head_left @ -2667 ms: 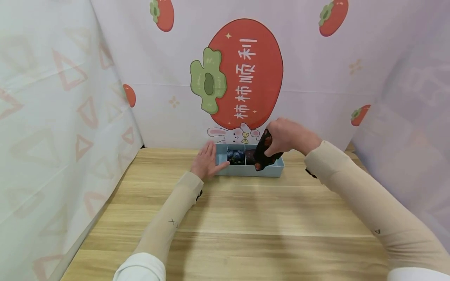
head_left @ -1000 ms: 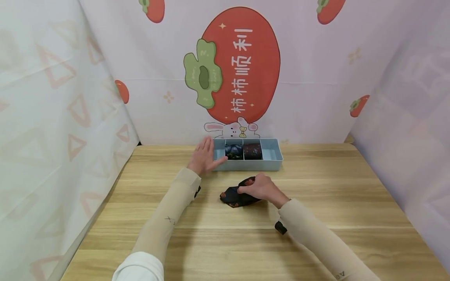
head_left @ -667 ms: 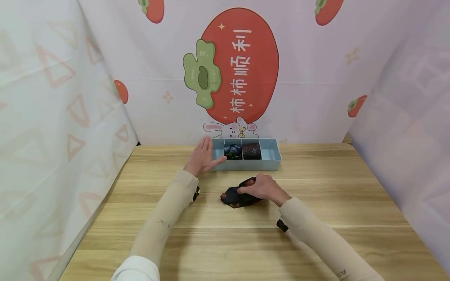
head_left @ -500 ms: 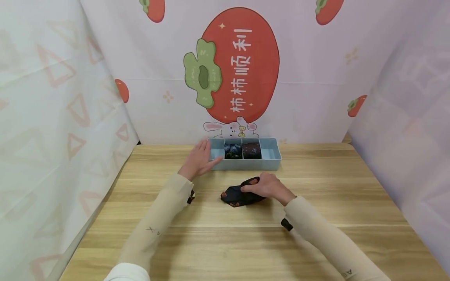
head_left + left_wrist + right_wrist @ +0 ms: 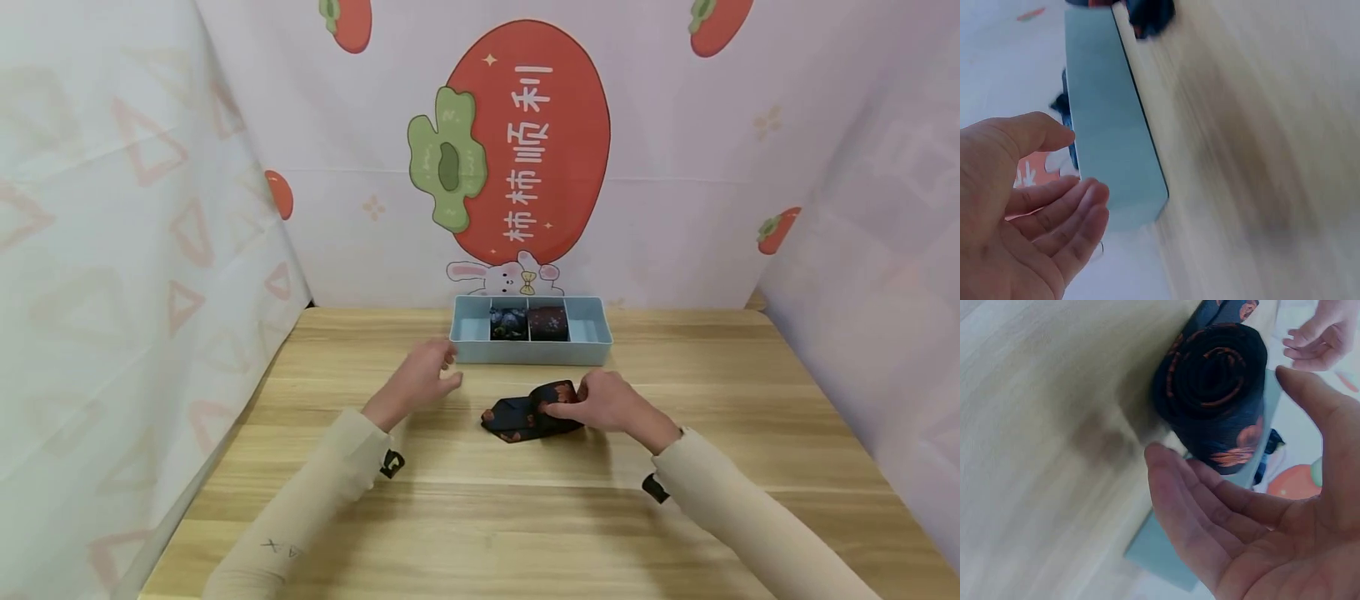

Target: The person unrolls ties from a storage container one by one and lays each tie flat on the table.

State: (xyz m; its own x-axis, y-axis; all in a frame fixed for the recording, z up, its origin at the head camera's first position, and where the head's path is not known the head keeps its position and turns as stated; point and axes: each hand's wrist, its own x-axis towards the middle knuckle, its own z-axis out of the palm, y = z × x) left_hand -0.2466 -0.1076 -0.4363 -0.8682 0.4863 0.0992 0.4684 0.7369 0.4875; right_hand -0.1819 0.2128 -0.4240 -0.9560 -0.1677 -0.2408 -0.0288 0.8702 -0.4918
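Note:
A dark necktie (image 5: 517, 417) with orange flowers lies on the table, its pointed end flat towards the left and the rest rolled up. My right hand (image 5: 611, 402) is at the rolled end, thumb over the roll and fingers curled behind it. In the right wrist view the spiral of the roll (image 5: 1216, 378) faces me, between the thumb and fingertips. My left hand (image 5: 416, 383) hovers by the front left corner of a light-blue divided box (image 5: 532, 354), fingers loosely bent and holding nothing. The left wrist view shows its fingertips in front of the box wall (image 5: 1107, 106).
Two rolled neckties, one with a blue pattern (image 5: 509, 324) and one dark maroon (image 5: 548, 323), sit in the box's middle compartments. Both end compartments are bare. Behind the box hangs a printed cloth (image 5: 660, 225), and more cloth borders the wooden table (image 5: 480, 533) on both sides.
My right hand has brought the necktie from above the box's right end down to the table in front. Just now my left hand has come off the box's left end towards me.

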